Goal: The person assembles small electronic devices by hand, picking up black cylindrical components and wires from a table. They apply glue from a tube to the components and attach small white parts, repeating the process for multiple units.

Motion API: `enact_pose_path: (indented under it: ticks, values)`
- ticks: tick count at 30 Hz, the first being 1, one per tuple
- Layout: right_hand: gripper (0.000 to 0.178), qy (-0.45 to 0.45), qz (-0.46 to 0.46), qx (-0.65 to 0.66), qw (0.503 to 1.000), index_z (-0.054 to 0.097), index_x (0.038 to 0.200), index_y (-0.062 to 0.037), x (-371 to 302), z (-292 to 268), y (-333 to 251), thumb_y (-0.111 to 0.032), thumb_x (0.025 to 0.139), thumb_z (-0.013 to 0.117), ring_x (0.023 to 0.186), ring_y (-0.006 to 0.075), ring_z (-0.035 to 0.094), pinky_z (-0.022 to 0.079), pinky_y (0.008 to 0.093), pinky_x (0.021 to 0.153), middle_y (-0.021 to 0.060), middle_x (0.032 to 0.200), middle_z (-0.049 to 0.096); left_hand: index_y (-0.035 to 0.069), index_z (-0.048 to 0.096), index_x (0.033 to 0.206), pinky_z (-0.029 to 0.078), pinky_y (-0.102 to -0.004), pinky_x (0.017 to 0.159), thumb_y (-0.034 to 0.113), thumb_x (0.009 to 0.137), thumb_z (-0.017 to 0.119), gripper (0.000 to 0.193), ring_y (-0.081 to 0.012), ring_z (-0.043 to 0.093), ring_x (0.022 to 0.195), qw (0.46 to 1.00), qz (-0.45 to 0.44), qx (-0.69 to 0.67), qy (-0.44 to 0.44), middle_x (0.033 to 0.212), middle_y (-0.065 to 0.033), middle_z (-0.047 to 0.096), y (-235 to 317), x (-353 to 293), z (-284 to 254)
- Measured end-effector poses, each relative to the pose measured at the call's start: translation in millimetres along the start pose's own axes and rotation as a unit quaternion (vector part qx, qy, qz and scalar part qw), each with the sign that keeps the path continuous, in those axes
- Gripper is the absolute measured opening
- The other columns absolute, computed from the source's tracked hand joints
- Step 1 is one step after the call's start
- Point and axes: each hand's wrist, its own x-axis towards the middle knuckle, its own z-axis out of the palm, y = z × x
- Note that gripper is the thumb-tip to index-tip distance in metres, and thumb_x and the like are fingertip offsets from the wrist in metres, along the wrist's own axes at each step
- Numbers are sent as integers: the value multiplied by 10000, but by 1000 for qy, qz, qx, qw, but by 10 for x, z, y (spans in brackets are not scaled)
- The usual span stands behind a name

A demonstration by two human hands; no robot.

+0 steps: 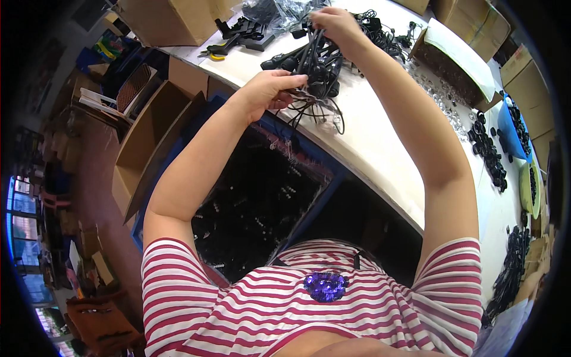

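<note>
A bundle of black cables with dark plastic ends lies at the near edge of the white table, its loops hanging over the edge. My left hand is closed at the bundle's near left side, thumb and fingers pinching the cables. Farther back, my right hand grips the cables' upper part, its fingertips bunched and slightly blurred. More tangled black cables lie just behind and right of my right hand. Clear plastic bags are heaped behind the bundle.
Yellow-handled pliers lie beside black plastic parts at the left. Below the edge is a blue-rimmed bin of dark pieces. At right are small black parts, clear pieces, a blue basin and a green basin. Cardboard boxes stand around.
</note>
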Motion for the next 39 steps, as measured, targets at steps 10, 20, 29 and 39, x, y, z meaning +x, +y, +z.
enact_pose_path:
  ticks: [10, 20, 29, 39]
  values:
    - [298, -67, 38, 466, 882, 534, 964, -12, -928, -506, -78, -290, 859, 542, 505, 62, 373, 334, 223, 551, -28, 613, 477, 55, 584, 1044, 376, -160, 569, 224, 797, 643, 305, -26, 462, 625, 993, 109, 47, -10, 786, 32, 571, 119, -125, 339]
    - [280, -284, 136, 579, 752, 548, 936, -11, -52, -492, -2, -266, 828, 595, 555, 110, 502, 444, 250, 567, 18, 689, 564, -27, 566, 1079, 424, -213, 743, 121, 752, 650, 368, -81, 541, 811, 941, 198, 263, 72, 914, -43, 607, 69, -205, 411]
    - [177, 104, 36, 575, 811, 552, 852, -80, 286, -657, -337, -255, 849, 577, 449, 59, 425, 391, 182, 437, -16, 620, 534, 44, 561, 1072, 396, -186, 638, 158, 797, 614, 302, -39, 479, 689, 975, 189, 100, 52, 807, 23, 550, 153, -204, 76]
    - [430, -198, -42, 284, 937, 417, 1237, 4, 116, -663, -311, -131, 841, 512, 907, 177, 588, 481, 304, 744, 112, 984, 613, 70, 558, 1106, 406, -201, 654, 193, 858, 559, 276, -49, 506, 734, 986, 122, 106, -43, 823, 22, 563, 1, 40, 153]
